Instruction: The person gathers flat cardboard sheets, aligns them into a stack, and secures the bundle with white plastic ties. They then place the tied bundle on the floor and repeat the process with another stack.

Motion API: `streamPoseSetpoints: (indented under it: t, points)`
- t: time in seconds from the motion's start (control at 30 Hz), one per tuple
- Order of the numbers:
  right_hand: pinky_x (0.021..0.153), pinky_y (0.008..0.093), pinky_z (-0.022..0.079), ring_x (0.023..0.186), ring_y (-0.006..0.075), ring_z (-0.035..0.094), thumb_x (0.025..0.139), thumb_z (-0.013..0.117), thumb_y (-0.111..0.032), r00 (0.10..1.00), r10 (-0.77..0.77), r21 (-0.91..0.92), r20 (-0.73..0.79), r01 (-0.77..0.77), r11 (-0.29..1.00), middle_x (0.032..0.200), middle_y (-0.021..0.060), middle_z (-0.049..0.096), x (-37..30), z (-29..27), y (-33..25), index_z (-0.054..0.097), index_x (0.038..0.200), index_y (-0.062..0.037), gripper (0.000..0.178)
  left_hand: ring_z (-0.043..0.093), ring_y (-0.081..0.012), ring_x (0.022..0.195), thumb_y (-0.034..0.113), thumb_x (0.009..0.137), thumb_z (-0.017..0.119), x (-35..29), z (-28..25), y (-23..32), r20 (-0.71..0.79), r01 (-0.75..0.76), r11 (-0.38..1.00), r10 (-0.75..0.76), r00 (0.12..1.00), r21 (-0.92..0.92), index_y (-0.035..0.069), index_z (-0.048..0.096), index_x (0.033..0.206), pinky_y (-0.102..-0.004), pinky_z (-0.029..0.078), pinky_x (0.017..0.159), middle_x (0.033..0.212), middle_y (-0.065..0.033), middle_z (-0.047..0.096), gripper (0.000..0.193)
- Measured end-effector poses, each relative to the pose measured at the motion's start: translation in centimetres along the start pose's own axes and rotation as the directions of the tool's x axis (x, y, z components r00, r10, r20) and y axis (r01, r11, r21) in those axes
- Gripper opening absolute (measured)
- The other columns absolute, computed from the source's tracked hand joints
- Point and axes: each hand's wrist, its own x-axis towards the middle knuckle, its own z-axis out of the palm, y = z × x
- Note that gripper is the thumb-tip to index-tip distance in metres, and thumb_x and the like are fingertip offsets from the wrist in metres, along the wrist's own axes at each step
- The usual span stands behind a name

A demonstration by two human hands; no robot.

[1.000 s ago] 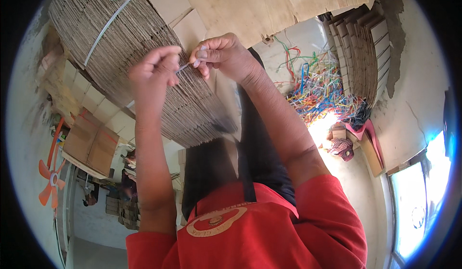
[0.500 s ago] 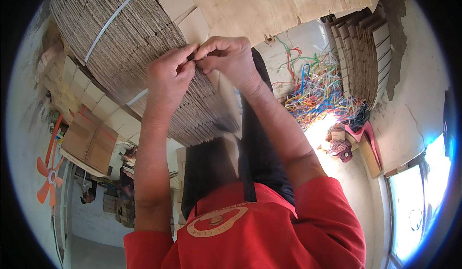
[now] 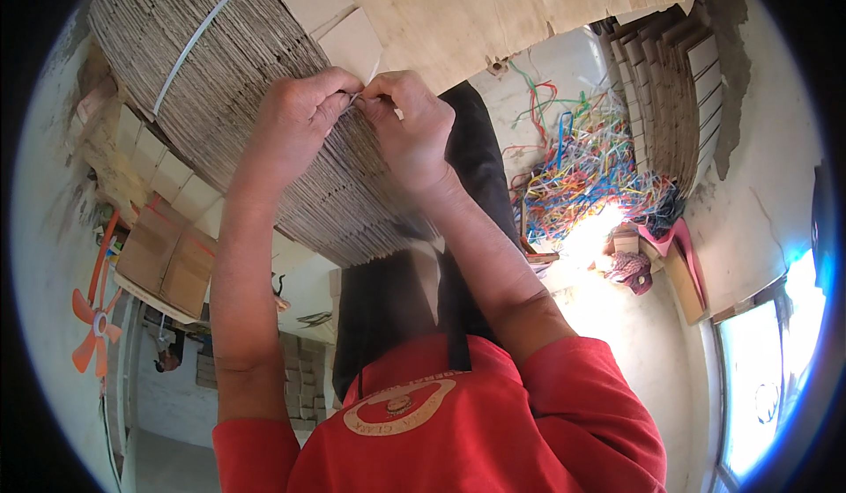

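Note:
A large bundle of flat cardboard pieces (image 3: 238, 79), packed on edge, stretches from the upper left toward my lap. A white plastic strap (image 3: 198, 42) runs round its far part. Over the bundle's right edge, my left hand (image 3: 300, 114) is closed in a pinch with its fingertips against those of my right hand (image 3: 412, 123), also pinching. Between them shows a short piece of a second pale plastic strap (image 3: 356, 98); most of it is hidden by the fingers.
A plywood board (image 3: 476, 8) lies beyond the bundle. At right, a tangle of coloured plastic strips (image 3: 586, 167) lies on the floor near stacked cardboard (image 3: 674, 96). An orange fan (image 3: 99, 324) and a cardboard box (image 3: 167, 259) are at left.
Both hands stay together at the strap. My left forearm has shifted left, and my right wrist has come lower and closer to the bundle.

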Motion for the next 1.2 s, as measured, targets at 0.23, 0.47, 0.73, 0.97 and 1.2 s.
streamPoseSetpoints:
  t: [0.23,0.47,0.73,0.97,1.2]
  points:
    - [0.059,0.0266,0.051,0.067,0.0181,0.063,0.070,0.075,0.007,0.998,-0.020,0.042,0.064,0.018,0.999,0.078,0.0062,0.064,0.4,-0.6,0.8,0.063,0.087,-0.0058,0.024,0.055,-0.0243,0.052,0.002,0.086,0.059,0.4,-0.1,-0.1,-0.004,-0.118,0.989,0.119,0.993,0.083,0.004,0.057,0.087,-0.0338,0.044,0.051,0.063,-0.0125,0.056,0.004]
    - [0.058,0.0260,0.050,0.065,0.0188,0.064,0.073,0.066,0.009,0.988,-0.067,-0.071,0.139,0.077,0.994,0.081,0.0094,0.064,0.6,-1.8,0.4,0.065,0.087,-0.0055,0.020,0.058,-0.0295,0.053,0.000,0.081,0.061,-0.7,1.2,-0.3,-0.108,-0.277,0.870,0.347,0.932,0.407,0.006,0.046,0.084,-0.0393,0.046,0.049,0.062,-0.0120,0.053,0.016]
    - [0.055,0.0208,0.047,0.059,0.0063,0.056,0.081,0.064,0.007,0.870,0.373,0.209,0.321,-0.449,0.869,0.075,0.0031,0.064,-0.1,-2.1,1.8,0.067,0.091,0.0013,0.012,0.058,-0.0246,0.051,0.002,0.077,0.065,-1.9,1.9,-1.5,-0.189,-0.227,0.687,0.474,0.860,0.691,0.009,0.045,0.078,-0.0374,0.046,0.045,0.059,-0.0060,0.052,0.021]
    - [0.051,0.0301,0.049,0.054,0.0105,0.059,0.079,0.063,-0.007,0.744,0.533,-0.210,0.404,-0.491,0.845,0.058,0.0038,0.060,0.5,-3.5,7.9,0.066,0.076,-0.0003,0.008,0.061,-0.0262,0.061,0.004,0.078,0.065,-2.5,2.2,-1.2,-0.198,-0.182,0.713,0.415,0.888,0.677,0.007,0.048,0.078,-0.0384,0.050,0.050,0.065,-0.0076,0.057,0.018]
    - [0.099,0.0389,0.042,0.122,0.0320,0.049,0.087,0.065,-0.019,0.969,0.232,-0.207,0.090,-0.210,0.956,0.131,0.0242,0.050,2.6,-4.4,0.5,0.047,0.132,0.0056,0.054,0.057,-0.0284,0.112,0.017,0.090,0.063,-7.0,-0.5,-3.4,-0.751,0.084,0.975,0.103,0.652,0.206,0.003,0.054,0.128,-0.0382,0.046,0.094,0.119,-0.0157,0.059,0.041]
